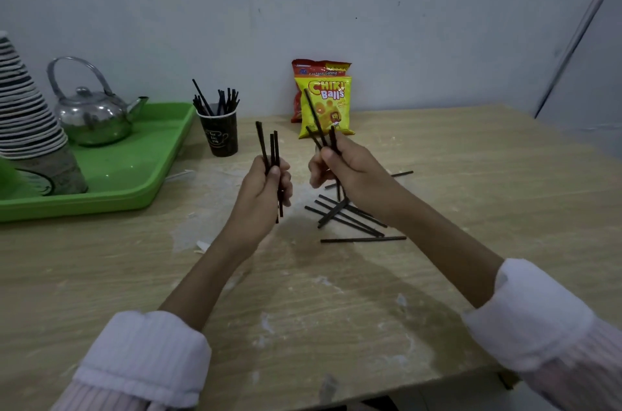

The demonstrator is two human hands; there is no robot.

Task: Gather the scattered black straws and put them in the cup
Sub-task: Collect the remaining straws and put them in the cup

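My left hand is shut on a small bundle of black straws held upright above the table. Just to its right, my right hand grips three more black straws that fan upward. Below and right of that hand, several loose black straws lie crossed on the wooden table, one lying apart nearest me. The dark paper cup stands behind my left hand, at the green tray's corner, with several straws standing in it.
A green tray at the left holds a steel kettle and a tilted stack of paper cups. Two snack bags lean on the wall behind my hands. The table's near edge runs bottom right.
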